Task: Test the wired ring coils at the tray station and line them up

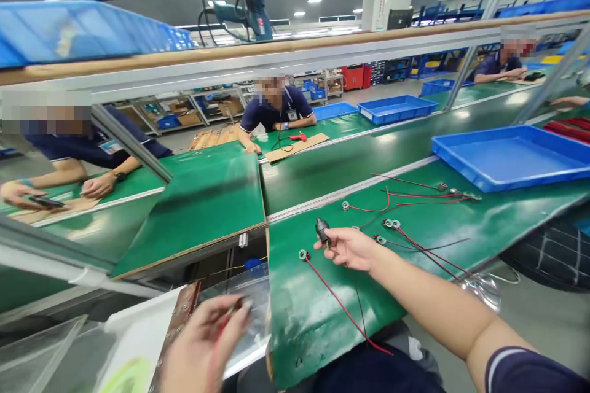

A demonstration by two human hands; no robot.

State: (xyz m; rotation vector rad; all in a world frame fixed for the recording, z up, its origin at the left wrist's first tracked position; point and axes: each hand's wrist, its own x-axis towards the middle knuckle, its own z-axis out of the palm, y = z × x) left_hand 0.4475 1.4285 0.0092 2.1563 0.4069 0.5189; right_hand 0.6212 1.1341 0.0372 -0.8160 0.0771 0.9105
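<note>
From my remote seat, with 12 o'clock straight ahead, my right hand point(348, 250) reaches out at about 1 o'clock. It is held narrow, with the thumb and fingertips pinching a small black plug point(322, 231) just above the green conveyor belt point(313, 319). Whether that plug is joined to a wire, I cannot tell from this view.

At about 10 o'clock, close in, my left hand point(203, 344) is curled and blurred. It seems to pinch a thin red wire point(225, 325) over a clear plastic bag point(251, 307), though the blur leaves that uncertain.

As things stand, several red-and-black leads point(415, 245) lie loose across the belt around my right hand, their ends finished with ring terminals point(303, 254). The nearest one trails toward 12 o'clock from the belt's near edge. The plug in my right hand is the only one I can make out, so I see no lead on the belt with a plug on it.

A blue plastic tray point(511, 156) sits on the belt at 2 o'clock. Farther off, at 12 o'clock, a co-worker point(276, 104) sits at the facing belt, with a hand resting on its edge.
</note>
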